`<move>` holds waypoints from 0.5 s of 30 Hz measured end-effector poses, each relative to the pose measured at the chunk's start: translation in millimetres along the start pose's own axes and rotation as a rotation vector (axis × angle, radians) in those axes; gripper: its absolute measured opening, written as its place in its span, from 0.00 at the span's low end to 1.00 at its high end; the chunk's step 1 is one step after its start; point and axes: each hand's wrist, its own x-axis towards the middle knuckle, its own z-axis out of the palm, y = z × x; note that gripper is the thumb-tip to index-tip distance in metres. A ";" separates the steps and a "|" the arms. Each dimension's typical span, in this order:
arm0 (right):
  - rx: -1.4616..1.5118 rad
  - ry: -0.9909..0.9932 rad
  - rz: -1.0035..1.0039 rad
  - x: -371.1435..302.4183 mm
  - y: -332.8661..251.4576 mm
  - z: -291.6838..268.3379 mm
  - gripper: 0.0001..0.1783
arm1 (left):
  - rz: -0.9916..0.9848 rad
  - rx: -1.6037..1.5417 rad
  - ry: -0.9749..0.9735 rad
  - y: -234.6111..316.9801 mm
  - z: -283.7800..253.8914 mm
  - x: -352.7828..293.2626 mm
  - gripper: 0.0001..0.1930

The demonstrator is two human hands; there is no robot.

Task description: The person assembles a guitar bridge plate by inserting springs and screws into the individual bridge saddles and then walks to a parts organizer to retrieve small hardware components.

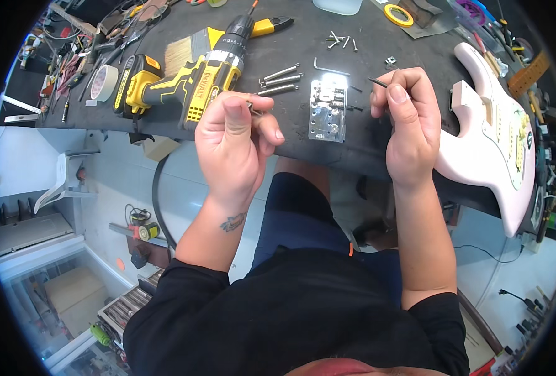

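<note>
My left hand (pixel 231 141) is raised at the bench edge beside the drill, thumb and fingers closed round a small metal piece (pixel 251 109), mostly hidden by the fingers. Over the bench to the right, my right hand (pixel 411 125) pinches a thin dark rod (pixel 378 81) whose tip points left. Between the hands lies a shiny metal guitar bridge plate (pixel 318 128) with small saddles and holes, touched by neither hand. A hex key (pixel 329 69) rests just behind it. Several metal springs (pixel 282 80) lie to its left.
A yellow-black cordless drill (pixel 196 88) and a wide brush (pixel 187 53) lie at left. Loose screws (pixel 345 42) sit farther back. At right, a pale pink guitar body (pixel 478 156) overhangs the bench edge. Tape rolls (pixel 105 84) and many tools crowd the bench's sides.
</note>
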 end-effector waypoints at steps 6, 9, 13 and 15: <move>0.007 0.002 0.005 -0.7 1.8 -1.2 0.11 | -0.095 0.058 0.154 6.9 17.4 -1.8 0.22; -0.001 -0.009 -0.015 -1.3 2.1 -1.3 0.11 | -0.044 0.073 0.172 3.3 21.4 0.1 0.18; -0.014 -0.004 -0.016 -1.4 1.1 -1.1 0.11 | -0.070 0.119 0.207 4.1 25.8 -1.2 0.14; -0.026 -0.001 -0.011 -1.4 1.2 -0.9 0.11 | -0.066 0.156 0.177 4.9 25.4 -2.2 0.13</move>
